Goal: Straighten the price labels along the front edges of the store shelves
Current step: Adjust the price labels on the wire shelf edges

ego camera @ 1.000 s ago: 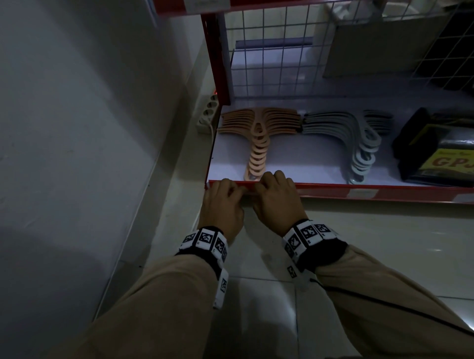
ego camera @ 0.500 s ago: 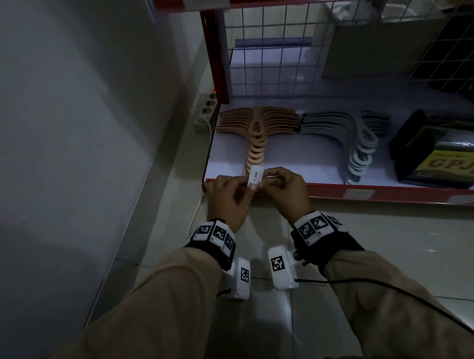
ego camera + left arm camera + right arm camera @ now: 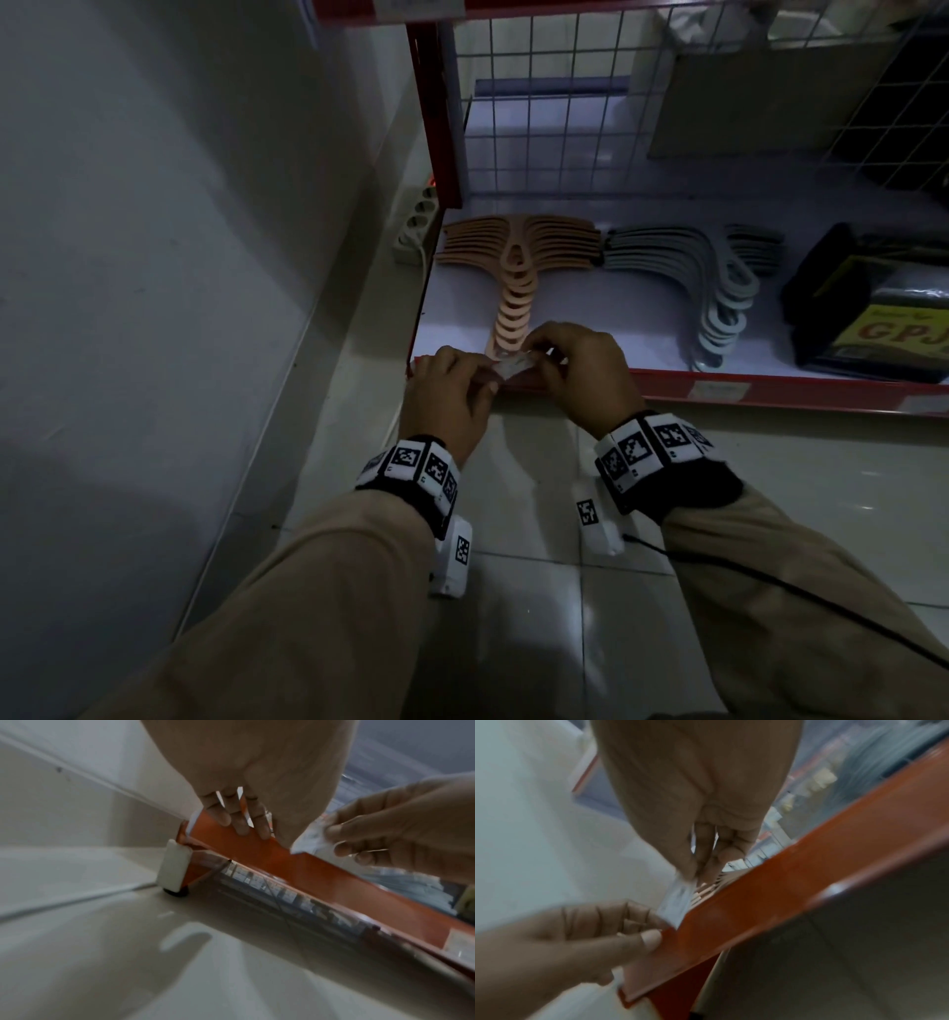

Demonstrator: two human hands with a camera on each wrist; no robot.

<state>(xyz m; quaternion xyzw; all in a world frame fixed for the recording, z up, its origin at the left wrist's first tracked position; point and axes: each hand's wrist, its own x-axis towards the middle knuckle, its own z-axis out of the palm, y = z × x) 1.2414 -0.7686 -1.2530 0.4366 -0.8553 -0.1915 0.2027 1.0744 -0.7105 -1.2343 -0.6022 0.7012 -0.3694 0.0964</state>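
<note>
A small white price label (image 3: 513, 366) lies lengthwise just above the red front edge (image 3: 770, 393) of the bottom shelf, near its left corner. My left hand (image 3: 488, 377) pinches the label's left end, and its other fingers (image 3: 236, 819) rest on the red edge (image 3: 321, 882). My right hand (image 3: 539, 362) pinches the right end between thumb and fingers. In the right wrist view the label (image 3: 677, 902) hangs from my right fingertips (image 3: 693, 872) down to the red edge (image 3: 782, 902), with my left thumb (image 3: 649, 939) pressed on that edge. In the left wrist view, the label (image 3: 308, 839) is creased.
Tan hangers (image 3: 513, 288), grey hangers (image 3: 719, 308) and a black package (image 3: 873, 318) lie on the shelf. Another label (image 3: 716, 390) sits further right on the edge. A power strip (image 3: 416, 231) lies by the wall at the left. A wire grid backs the shelf.
A second ago both hands pressed on the shelf edge. They then lifted the label upright, and now it is turned lengthwise and lowered to the edge.
</note>
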